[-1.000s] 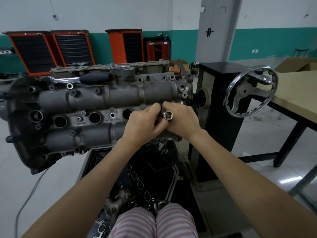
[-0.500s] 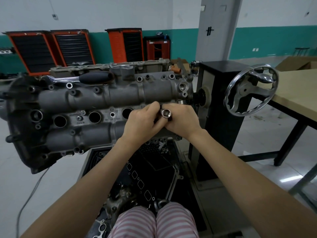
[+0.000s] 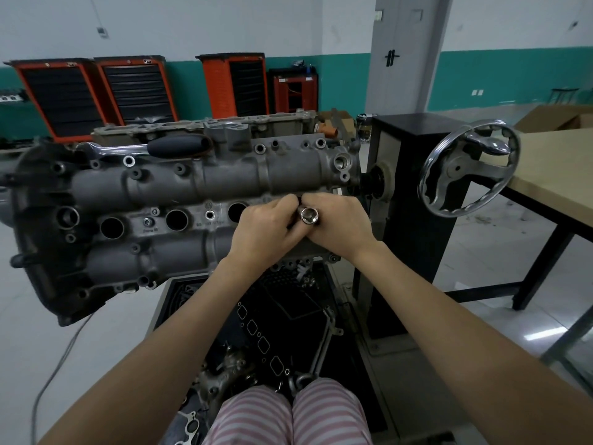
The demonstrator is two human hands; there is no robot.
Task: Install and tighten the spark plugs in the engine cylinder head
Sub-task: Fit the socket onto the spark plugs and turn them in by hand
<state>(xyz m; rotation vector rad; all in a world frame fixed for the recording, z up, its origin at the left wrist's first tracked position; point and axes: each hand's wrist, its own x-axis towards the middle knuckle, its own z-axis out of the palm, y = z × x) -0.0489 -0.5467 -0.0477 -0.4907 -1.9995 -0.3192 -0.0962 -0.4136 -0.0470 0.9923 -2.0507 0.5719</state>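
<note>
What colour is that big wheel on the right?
Shiny silver metal: the wheel shows best in the head view, the only one.

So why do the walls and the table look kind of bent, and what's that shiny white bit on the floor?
In the head view, the wide-angle lens bows things near the edges, so the table slants and the arms look stretched; the white streak is ceiling light glaring off the glossy floor; the socket and handwheel catch bright glints too; nothing looks badly blurred.
</note>
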